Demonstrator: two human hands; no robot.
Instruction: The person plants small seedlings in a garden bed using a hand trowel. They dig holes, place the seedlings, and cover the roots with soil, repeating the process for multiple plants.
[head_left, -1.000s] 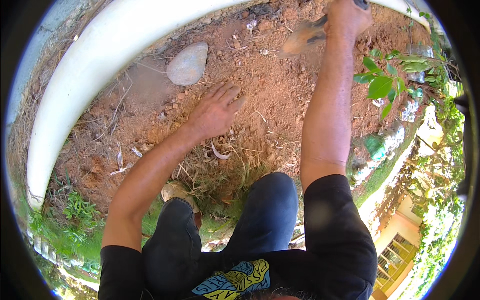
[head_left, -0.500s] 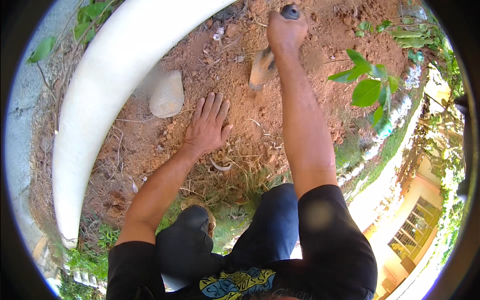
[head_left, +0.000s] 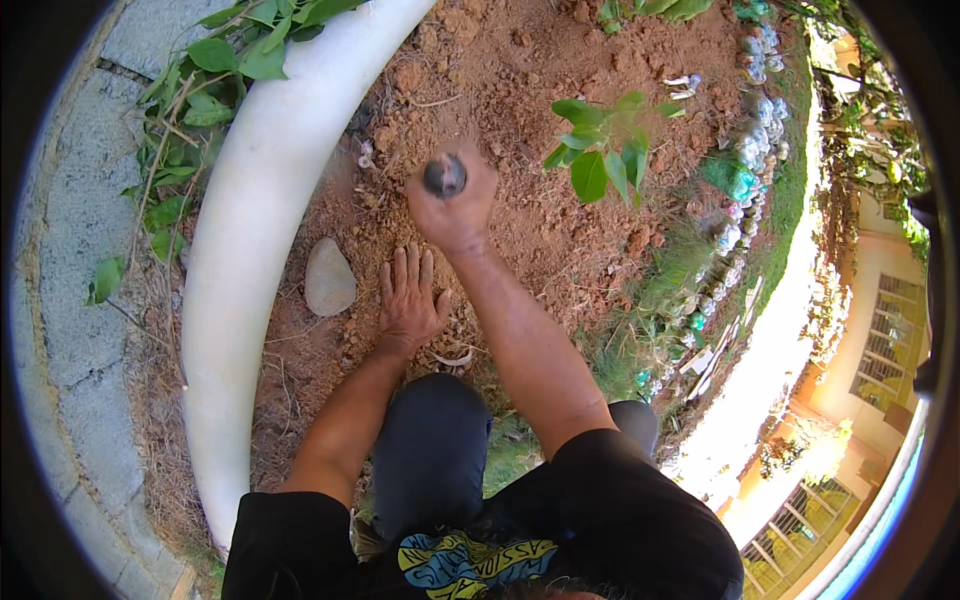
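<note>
My right hand (head_left: 460,205) is wrapped round the black handle (head_left: 444,177) of a hand trowel. Its butt end points up at me, and the hand hides the blade. Just nearer to me, my left hand (head_left: 410,305) lies flat on the reddish soil (head_left: 520,270), fingers stretched forward and holding nothing. A smooth, pale rounded stone (head_left: 330,278) rests on the ground left of that hand. Beneath my forearms, one knee (head_left: 430,440) in dark trousers is bent close to the left wrist.
A thick white pole or pipe (head_left: 235,260) runs along the left, with leafy stems (head_left: 205,110) across its far part. Beyond it lies grey paving (head_left: 90,220). A small leafy plant (head_left: 590,150) grows right of the trowel. Plastic bottles (head_left: 750,150) line the right edge.
My right hand has come nearer and to the left with the trowel, now close to my left hand. The trowel's blade, seen before, is hidden. My view has shifted; the left hand stays flat.
</note>
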